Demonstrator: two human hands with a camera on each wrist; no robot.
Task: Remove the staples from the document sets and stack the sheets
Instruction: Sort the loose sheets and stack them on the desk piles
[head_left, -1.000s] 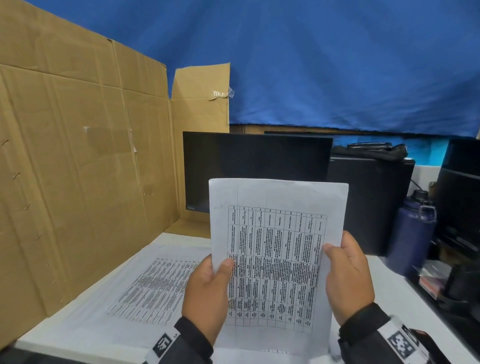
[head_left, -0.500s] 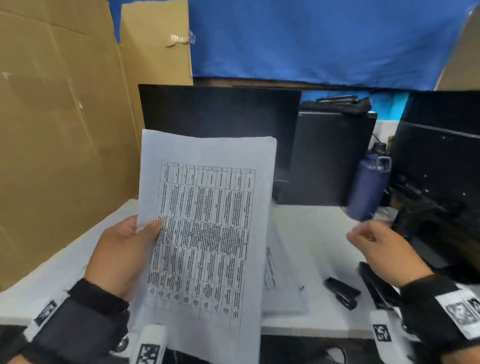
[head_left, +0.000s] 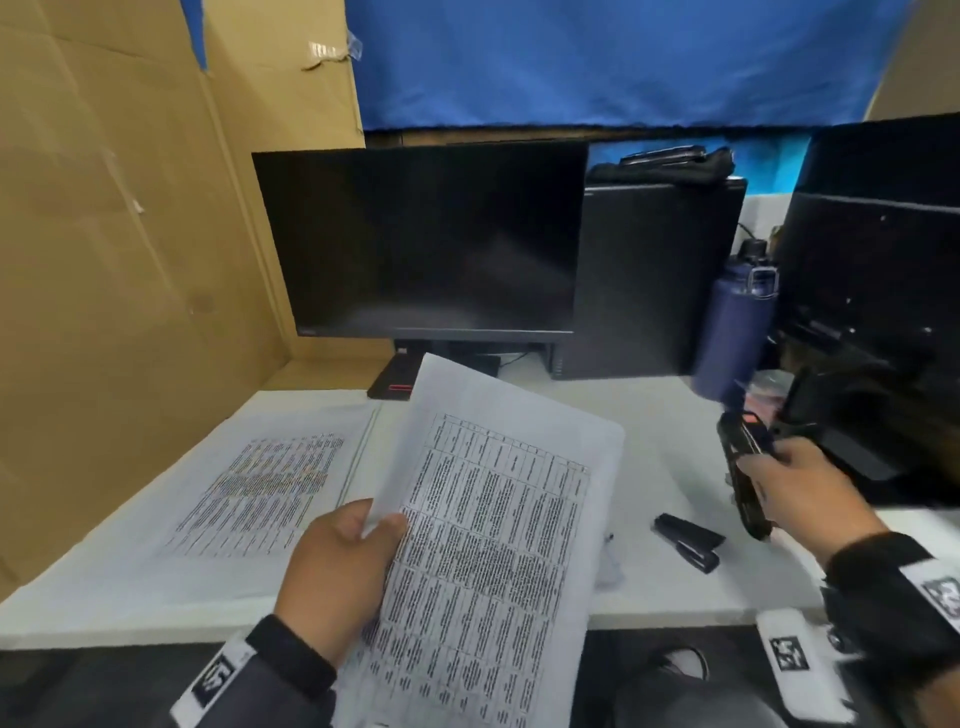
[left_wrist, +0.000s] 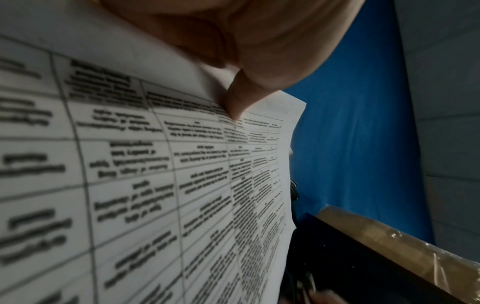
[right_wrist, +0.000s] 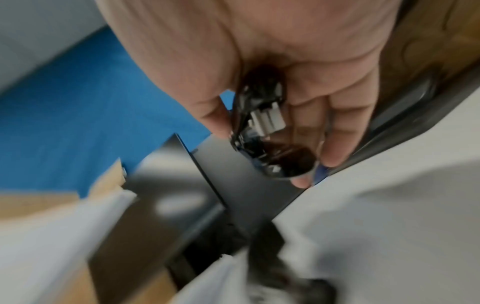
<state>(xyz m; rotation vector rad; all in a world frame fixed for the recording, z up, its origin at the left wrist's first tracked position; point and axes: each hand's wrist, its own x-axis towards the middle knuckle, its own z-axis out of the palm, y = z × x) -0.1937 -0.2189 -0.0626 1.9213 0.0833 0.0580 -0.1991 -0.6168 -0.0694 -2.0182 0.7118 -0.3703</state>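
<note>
R hand (head_left: 800, 493) now gripping black stapler (head_left: 740, 467), was empty, L hand (head_left: 337, 571) pinching doc set (head_left: 493, 545) edge

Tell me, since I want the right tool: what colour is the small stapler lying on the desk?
Black: the small stapler lying on the white desk shows best in the head view.

Left hand (head_left: 340, 577) pinching with thumb on top, right hand (head_left: 802, 493) gripping, fingers curled

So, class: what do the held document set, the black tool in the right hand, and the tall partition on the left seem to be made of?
Document set: thin matte white paper; it curls and carries a printed table.
Black tool: seemingly glossy black plastic with grey metal parts inside, seen in the right wrist view.
Partition: brown corrugated cardboard, matte, with creases and tape.
</note>
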